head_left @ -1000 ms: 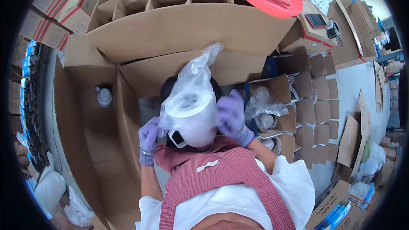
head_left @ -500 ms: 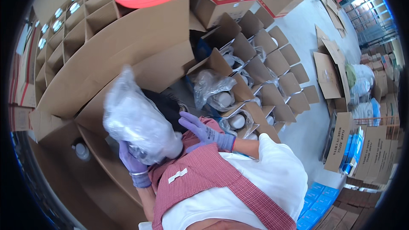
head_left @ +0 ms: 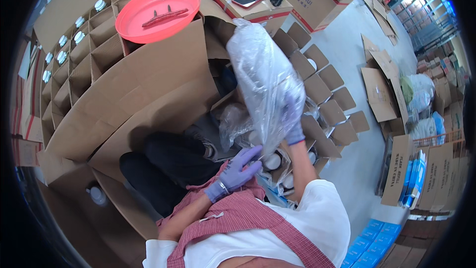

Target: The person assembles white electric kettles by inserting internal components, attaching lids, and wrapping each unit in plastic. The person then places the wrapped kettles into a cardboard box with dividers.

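we have the clear plastic bag (head_left: 265, 77) lifted high over the divided carton (head_left: 325, 94) with our right hand (head_left: 293, 119), whose fingers are closed on the film at the bag's right side, partly veiled by the plastic itself. our left hand (head_left: 239, 168) sits lower, near the bag's trailing bottom corner, fingers apart and extended, touching nothing that we can make out. to do this well, we judge, we want the left hand to steady the loose lower end so the film does not snag on the cardboard dividers, and we want to keep the lift straight over the cells so that whatever sits inside stays put. the white-capped jars (head_left: 272, 161) just below our hands could tip if the bag drags across them.

the bag is large, crumpled and glossy, catching white glare along its folds, tall and puffed at the top, narrowing toward the bottom. it hangs in the air, above the open cells and in front of the big brown carton carrying the red round lid (head_left: 158, 12).
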A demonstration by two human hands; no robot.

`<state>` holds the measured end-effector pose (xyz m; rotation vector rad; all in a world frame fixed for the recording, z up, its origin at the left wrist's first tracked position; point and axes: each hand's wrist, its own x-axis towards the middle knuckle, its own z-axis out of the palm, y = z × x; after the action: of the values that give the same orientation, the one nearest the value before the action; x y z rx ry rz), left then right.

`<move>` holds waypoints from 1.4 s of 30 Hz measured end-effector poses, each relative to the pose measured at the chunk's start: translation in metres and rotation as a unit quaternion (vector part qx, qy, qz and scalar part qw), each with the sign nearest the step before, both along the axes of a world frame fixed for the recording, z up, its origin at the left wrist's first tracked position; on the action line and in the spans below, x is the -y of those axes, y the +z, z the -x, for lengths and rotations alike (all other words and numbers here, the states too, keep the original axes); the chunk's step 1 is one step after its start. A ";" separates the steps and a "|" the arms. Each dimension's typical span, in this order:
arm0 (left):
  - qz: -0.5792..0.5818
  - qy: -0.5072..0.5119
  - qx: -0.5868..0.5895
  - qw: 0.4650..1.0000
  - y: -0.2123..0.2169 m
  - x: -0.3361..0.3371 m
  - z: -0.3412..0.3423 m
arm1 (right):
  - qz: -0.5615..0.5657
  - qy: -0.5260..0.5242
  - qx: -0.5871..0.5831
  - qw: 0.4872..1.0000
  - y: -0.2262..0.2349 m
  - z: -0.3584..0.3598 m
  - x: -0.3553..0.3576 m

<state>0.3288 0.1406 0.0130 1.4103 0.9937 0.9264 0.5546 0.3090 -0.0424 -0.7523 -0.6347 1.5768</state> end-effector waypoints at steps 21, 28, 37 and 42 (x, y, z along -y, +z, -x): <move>0.186 0.268 0.377 0.867 -0.038 0.034 0.167 | -0.526 0.299 0.735 0.308 0.140 0.039 -0.237; 0.140 0.170 0.105 0.970 -0.025 -0.070 0.128 | -0.407 0.329 0.755 0.395 0.143 0.028 -0.228; 0.030 0.290 0.033 0.956 -0.218 -0.342 0.011 | -0.434 0.274 0.718 0.470 0.148 0.006 -0.208; 0.088 0.166 0.071 0.980 -0.269 -0.386 0.011 | -0.380 0.269 0.749 0.470 0.146 -0.009 -0.203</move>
<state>0.3176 0.5269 -0.2561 1.0330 1.1917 1.1360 0.5634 0.5123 0.1033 -1.1205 -2.8688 0.4159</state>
